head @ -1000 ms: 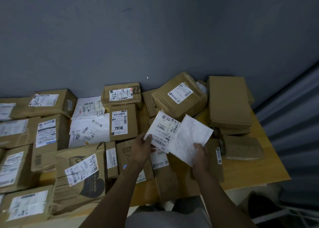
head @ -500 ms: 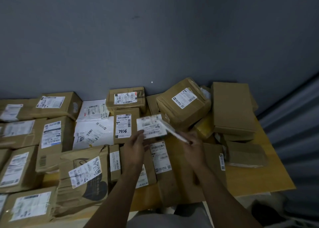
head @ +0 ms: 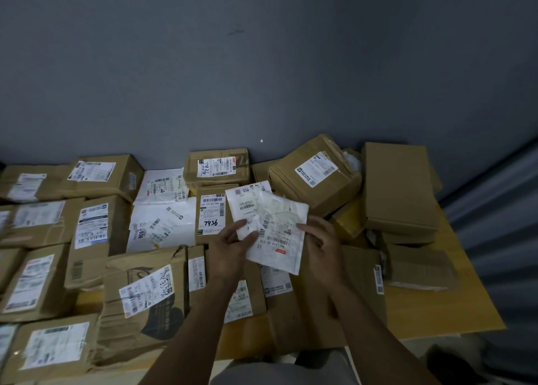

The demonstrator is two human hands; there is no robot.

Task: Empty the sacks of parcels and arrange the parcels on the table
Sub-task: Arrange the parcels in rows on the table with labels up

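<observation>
Hands holding two white mailers above a worktop crowded with parcels

Seen from head height, two bare forearms reach forward over a wooden worktop [head: 436,306] set against a grey wall [head: 262,64]. The landmark is a brown box with "7936" handwritten on its label [head: 214,212].

Just right of that box, two flat white mailers are held up in the air, overlapping. The rear mailer [head: 246,201] partly covers the landmark box's right edge. The front mailer [head: 279,239] is crumpled, carries barcode labels, and lies across the rear one's right side.

The left hand [head: 230,247] is just below the landmark box, its thumb and fingers [head: 241,226] pinching the rear mailer's lower left corner. The right hand [head: 323,244] is further right of the box, its fingers narrow and gripping the front mailer's right edge.

Left of the landmark box lie more white mailers [head: 163,221], then rows of labelled brown boxes. Below and left of it sits a creased brown paper parcel [head: 145,297]. Up and to the right, a tilted box [head: 316,175] leans on its neighbours. Beyond that, furthest right, a plain flat box [head: 398,186] tops a small stack.
</observation>
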